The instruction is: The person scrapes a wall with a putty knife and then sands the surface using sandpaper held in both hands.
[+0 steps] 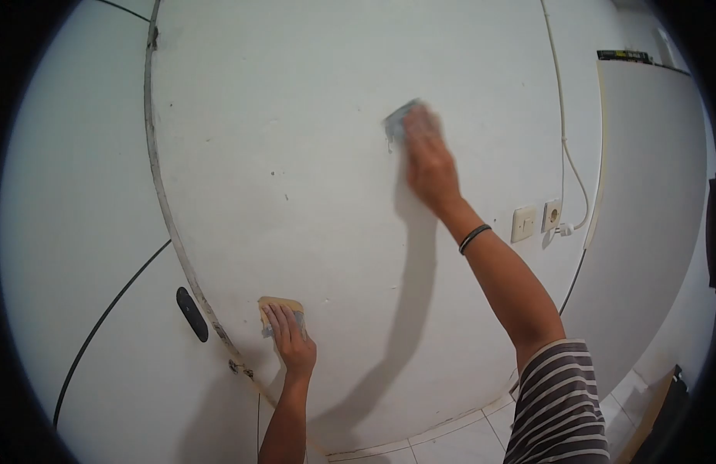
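My left hand is low on the white wall, its fingers laid over a flat tan piece with grey patches at its lower side. Higher up and to the right, my right hand, blurred by motion, presses a thin grey flat piece at the wall surface. A small whitish smear shows just below that grey piece. I cannot tell exactly what kind of tool either piece is. Small dark marks and pits dot the wall between the hands.
At the left stands a pale door panel with a black handle, beside a worn frame edge. A light switch, a socket and a hanging white cable are on the right. Beyond them rises a grey-white panel.
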`<action>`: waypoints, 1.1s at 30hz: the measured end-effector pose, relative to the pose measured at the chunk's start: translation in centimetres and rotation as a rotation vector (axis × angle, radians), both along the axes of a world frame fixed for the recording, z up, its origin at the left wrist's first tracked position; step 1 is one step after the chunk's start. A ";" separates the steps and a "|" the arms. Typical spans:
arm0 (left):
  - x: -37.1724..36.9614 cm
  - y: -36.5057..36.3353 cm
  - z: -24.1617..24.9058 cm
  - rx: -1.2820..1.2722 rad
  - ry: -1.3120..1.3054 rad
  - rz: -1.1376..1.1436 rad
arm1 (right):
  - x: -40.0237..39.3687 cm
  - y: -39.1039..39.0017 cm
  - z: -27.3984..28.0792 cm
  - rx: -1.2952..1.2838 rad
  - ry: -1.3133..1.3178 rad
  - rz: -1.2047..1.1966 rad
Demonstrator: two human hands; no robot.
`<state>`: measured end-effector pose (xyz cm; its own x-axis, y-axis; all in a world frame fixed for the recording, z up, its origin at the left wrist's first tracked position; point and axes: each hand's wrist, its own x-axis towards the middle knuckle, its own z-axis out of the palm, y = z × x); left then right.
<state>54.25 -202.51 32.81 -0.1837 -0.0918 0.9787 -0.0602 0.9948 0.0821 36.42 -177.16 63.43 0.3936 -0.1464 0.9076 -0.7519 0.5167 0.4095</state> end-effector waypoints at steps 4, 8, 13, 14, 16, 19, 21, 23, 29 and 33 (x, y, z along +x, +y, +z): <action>-0.1 -0.1 -0.1 -0.009 -0.008 0.004 | 1.7 -0.1 -1.8 0.526 0.178 -0.059; 0.6 -0.3 0.1 -0.016 -0.051 -0.004 | -0.7 2.3 2.6 0.043 -0.049 0.014; 0.8 0.0 0.4 0.055 -0.084 -0.003 | 0.5 2.4 -0.2 0.203 0.082 -0.079; 0.8 0.2 0.5 0.078 -0.088 -0.001 | 0.4 2.8 -1.5 0.321 0.090 -0.068; 0.5 1.0 2.6 0.070 -0.011 -0.002 | -0.7 4.8 -2.2 0.396 0.095 -0.069; -1.0 2.0 9.8 -0.007 0.104 0.050 | -3.0 7.9 -2.5 0.249 0.036 -0.047; -2.4 3.7 16.5 -0.022 0.171 0.005 | -5.4 9.7 -2.8 0.032 -0.038 -0.007; -4.5 6.2 22.7 -0.128 0.209 0.045 | -7.2 11.1 -3.7 -0.113 -0.085 -0.004; -11.9 15.7 27.4 -0.590 -0.016 -0.150 | -8.3 11.4 -3.9 -0.112 -0.094 0.070; -12.0 15.1 28.9 -0.692 -0.080 -0.211 | -8.7 11.6 -3.9 -0.094 -0.081 0.082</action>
<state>42.27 -187.42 61.70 -0.2028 0.5889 0.7824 0.1595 0.8082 -0.5669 27.72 -165.53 59.55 0.3261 -0.0294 0.9449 -0.8218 0.4852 0.2987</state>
